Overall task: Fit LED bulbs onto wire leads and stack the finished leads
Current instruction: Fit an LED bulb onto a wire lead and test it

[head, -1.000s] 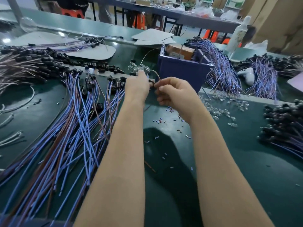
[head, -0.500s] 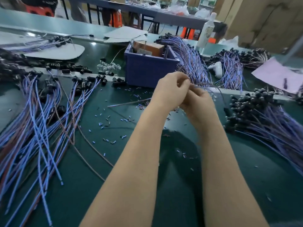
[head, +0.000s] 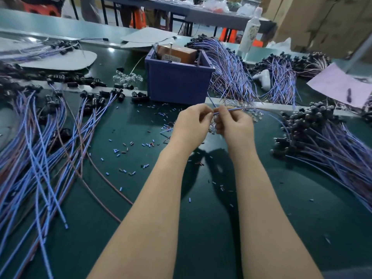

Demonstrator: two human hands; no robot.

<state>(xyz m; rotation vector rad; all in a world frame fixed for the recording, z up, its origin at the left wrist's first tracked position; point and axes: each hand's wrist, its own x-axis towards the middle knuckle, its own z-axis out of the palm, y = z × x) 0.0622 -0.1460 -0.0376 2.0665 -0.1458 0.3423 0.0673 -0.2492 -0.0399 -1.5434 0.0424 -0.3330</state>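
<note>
Whereas earlier overlapped, left hand (head: 192,125), right hand (head: 235,126) now apart, both seemingly pinching wire lead (head: 217,112).

Both forearms reach forward; left hand (head: 191,125) and right hand (head: 235,126) meet, fingers curled, pinching a wire lead (head: 229,110)
</note>
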